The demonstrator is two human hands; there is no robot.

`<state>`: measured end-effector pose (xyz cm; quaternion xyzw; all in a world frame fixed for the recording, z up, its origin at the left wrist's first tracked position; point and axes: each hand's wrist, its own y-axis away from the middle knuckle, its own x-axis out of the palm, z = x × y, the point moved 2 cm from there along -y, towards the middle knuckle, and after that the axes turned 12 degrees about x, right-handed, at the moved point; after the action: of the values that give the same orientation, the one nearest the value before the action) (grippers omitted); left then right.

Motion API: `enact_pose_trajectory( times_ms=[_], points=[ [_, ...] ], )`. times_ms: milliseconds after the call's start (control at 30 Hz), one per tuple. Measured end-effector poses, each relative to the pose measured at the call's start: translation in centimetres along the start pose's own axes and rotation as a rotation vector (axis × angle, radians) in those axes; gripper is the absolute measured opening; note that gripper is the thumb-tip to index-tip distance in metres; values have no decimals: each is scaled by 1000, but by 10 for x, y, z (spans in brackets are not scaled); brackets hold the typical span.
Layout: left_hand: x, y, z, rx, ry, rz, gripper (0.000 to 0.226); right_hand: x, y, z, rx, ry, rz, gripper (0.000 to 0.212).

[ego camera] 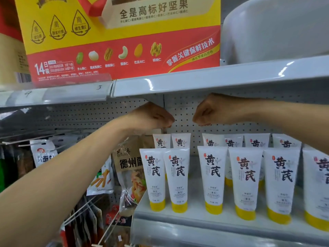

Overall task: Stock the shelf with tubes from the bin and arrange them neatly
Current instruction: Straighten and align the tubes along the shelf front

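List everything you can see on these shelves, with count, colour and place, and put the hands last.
tubes: six in front, six behind, white with yellow caps, standing on the lower shelf
nut box: one, yellow and red, upper shelf
basin: one, white, upper shelf, right
snack bags: several, mixed colours, hanging on hooks at left
pegboard: white, behind the tubes
left hand: curled, above the back tubes
right hand: curled, above the back tubes

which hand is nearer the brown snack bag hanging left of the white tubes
Left. The left hand hovers just above the brown hanging snack bag, near its top edge. The right hand is farther right, above the back row of white yellow-capped tubes.
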<state>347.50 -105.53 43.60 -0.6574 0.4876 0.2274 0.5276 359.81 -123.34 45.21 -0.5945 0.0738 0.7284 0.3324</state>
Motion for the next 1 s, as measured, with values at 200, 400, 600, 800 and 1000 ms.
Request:
enact_pose_trajectory(
  times_ms=[200, 400, 600, 800, 1000],
  points=[
    [18, -48, -2, 29, -68, 186, 29, -6, -8, -36, 121, 143, 152, 29],
    [50, -87, -23, 126, -91, 365, 45, -8, -8, -52, 219, 308, 438, 34],
    [84, -101, -30, 166, -199, 503, 33, 10, -6, -63, 196, 343, 402, 23],
    [89, -103, -20, 171, -261, 460, 24, 17, -5, -70, 210, 325, 313, 22],
    [88, -102, -12, 137, -342, 399, 27, 23, -12, -76, 158, 289, 273, 19]
  ],
)
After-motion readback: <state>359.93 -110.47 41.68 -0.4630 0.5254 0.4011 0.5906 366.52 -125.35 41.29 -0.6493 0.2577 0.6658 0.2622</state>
